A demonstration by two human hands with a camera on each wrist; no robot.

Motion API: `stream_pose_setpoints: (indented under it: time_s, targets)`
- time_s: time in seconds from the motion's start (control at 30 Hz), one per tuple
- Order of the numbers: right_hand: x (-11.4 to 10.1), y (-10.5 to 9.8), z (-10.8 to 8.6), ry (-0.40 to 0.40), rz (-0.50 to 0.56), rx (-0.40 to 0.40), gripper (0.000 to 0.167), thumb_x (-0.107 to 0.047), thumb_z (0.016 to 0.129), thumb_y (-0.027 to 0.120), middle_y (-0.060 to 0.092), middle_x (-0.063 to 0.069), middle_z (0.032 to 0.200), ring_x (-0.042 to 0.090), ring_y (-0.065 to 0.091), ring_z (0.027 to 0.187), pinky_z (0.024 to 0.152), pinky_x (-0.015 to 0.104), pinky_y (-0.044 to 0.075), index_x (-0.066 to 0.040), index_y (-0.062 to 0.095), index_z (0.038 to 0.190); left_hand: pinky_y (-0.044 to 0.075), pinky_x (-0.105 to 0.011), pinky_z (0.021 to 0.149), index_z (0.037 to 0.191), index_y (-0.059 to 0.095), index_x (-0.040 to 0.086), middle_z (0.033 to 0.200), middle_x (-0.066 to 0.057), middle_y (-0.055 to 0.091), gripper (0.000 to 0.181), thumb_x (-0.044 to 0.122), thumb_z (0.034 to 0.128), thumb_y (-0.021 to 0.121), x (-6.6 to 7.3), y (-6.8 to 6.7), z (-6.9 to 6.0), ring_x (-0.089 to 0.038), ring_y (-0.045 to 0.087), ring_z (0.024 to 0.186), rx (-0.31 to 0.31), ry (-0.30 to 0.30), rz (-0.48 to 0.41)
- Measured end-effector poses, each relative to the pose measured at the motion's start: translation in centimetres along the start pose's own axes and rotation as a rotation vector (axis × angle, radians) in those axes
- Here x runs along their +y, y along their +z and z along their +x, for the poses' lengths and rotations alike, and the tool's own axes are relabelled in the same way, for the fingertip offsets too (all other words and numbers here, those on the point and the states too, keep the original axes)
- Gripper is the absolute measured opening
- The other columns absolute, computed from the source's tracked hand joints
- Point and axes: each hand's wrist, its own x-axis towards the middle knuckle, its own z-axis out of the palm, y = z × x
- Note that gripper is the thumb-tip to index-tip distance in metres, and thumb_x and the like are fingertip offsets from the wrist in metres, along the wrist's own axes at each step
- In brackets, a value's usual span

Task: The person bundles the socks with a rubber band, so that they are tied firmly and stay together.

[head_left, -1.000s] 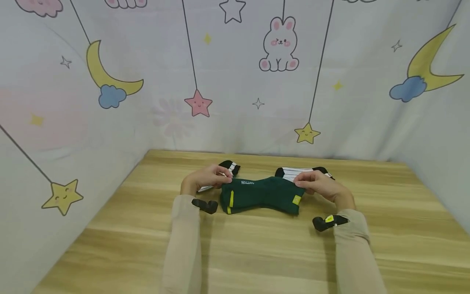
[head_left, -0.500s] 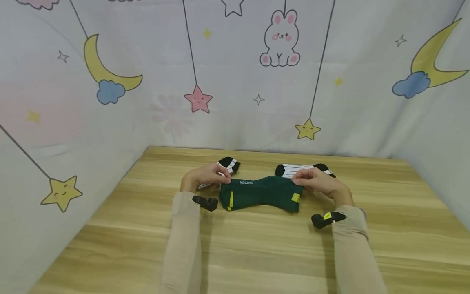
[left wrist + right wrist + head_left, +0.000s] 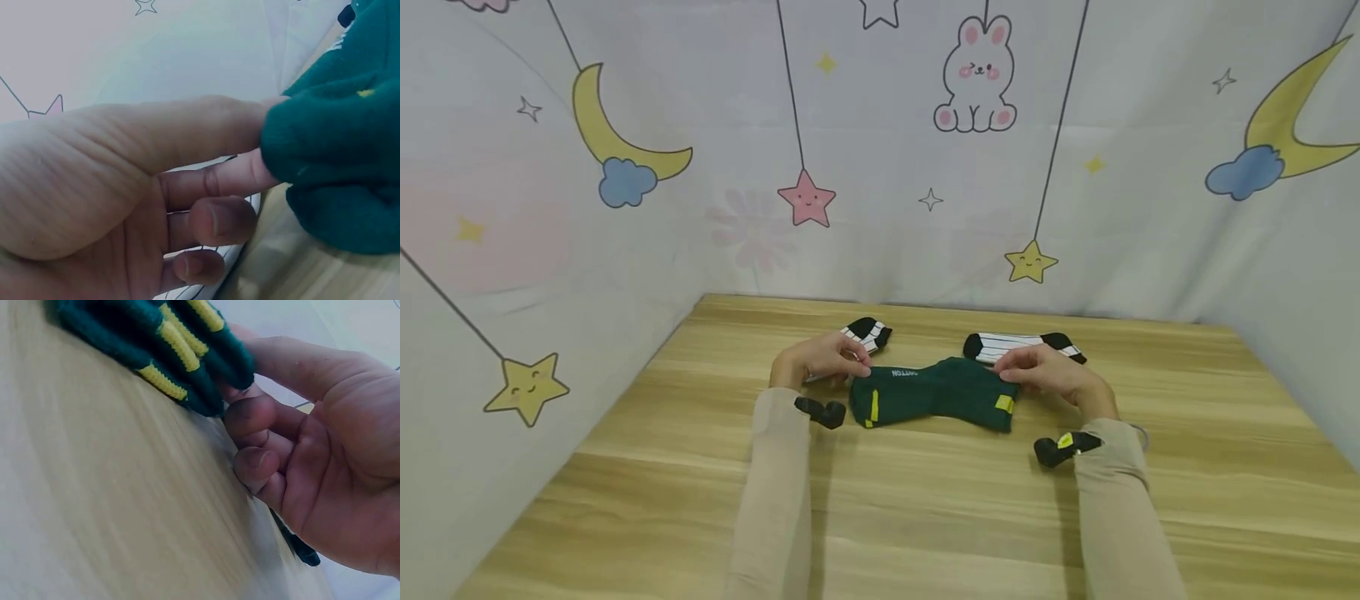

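A dark green pair of socks point(image 3: 936, 396) with yellow marks and white lettering stretches sideways between both hands. My left hand point(image 3: 823, 357) pinches its left end at the upper corner, between thumb and index finger. At the other upper corner my right hand point(image 3: 1056, 375) pinches the fabric the same way. The right wrist view shows several folded layers of the green socks point(image 3: 134, 337) with ribbed yellow patches, just above the tabletop. In the left wrist view the thumb covers part of the pinched green edge point(image 3: 331, 137), and the remaining fingers curl loosely below it.
Behind the hands lie two white striped socks with black ends: the left one point(image 3: 871, 332) is partly hidden by my left hand, the right one point(image 3: 1011, 347) by my right. The wooden table point(image 3: 940, 517) meets a patterned cloth wall point(image 3: 880, 258) at the back.
The head view has tilted slightly, so the scene sits a little higher. My right hand has shifted slightly inward, and the green socks' lower edge has drawn up a little. Both pinches stay.
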Motion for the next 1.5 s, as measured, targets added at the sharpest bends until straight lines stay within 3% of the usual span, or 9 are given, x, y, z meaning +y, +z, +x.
stream_pose_setpoints:
  time_s: [0.17, 0.67, 0.93, 1.5]
  targets:
    - [-0.15, 0.20, -0.26, 0.002, -0.010, -0.045, 0.027, -0.011, 0.098, 0.064, 0.067, 0.011, 0.108, 0.015, 0.055, 0.083, 0.069, 0.030, 0.048, 0.005, 0.065, 0.120, 0.046, -0.029, 0.064, 0.104, 0.070, 0.003, 0.088, -0.002, 0.066, 0.013, 0.011, 0.0941, 0.071, 0.20, 0.37, -0.18, -0.018, 0.053, 0.070, -0.013, 0.001, 0.020]
    - [-0.07, 0.13, 0.17, -0.029, -0.020, -0.058, 0.022, -0.005, 0.098, 0.062, 0.068, 0.010, 0.103, 0.016, 0.056, 0.080, 0.066, 0.029, 0.048, 0.006, 0.065, 0.117, 0.043, -0.025, 0.072, 0.101, 0.068, 0.001, 0.089, -0.003, 0.066, 0.009, 0.004, 0.0926, 0.070, 0.90, 0.41, 0.33, -0.013, 0.054, 0.078, -0.021, 0.023, 0.129]
    - [-0.35, 0.59, 0.06, 0.000, -0.012, -0.070, 0.026, -0.009, 0.097, 0.064, 0.066, 0.015, 0.113, 0.019, 0.056, 0.087, 0.071, 0.031, 0.048, 0.005, 0.064, 0.119, 0.043, -0.024, 0.074, 0.106, 0.065, 0.000, 0.088, -0.006, 0.066, 0.013, -0.002, 0.0930, 0.067, 0.75, 0.86, 0.08, -0.013, 0.057, 0.080, -0.022, 0.005, 0.109]
    - [-0.11, 0.37, 0.21, -0.009, -0.044, -0.044, 0.027, -0.014, 0.098, 0.065, 0.067, 0.009, 0.102, 0.020, 0.053, 0.083, 0.068, 0.031, 0.045, 0.003, 0.065, 0.119, 0.043, -0.026, 0.071, 0.110, 0.063, 0.000, 0.089, -0.008, 0.064, 0.019, -0.007, 0.0931, 0.062, 0.57, 0.60, -0.05, -0.017, 0.054, 0.079, -0.007, -0.012, 0.035]
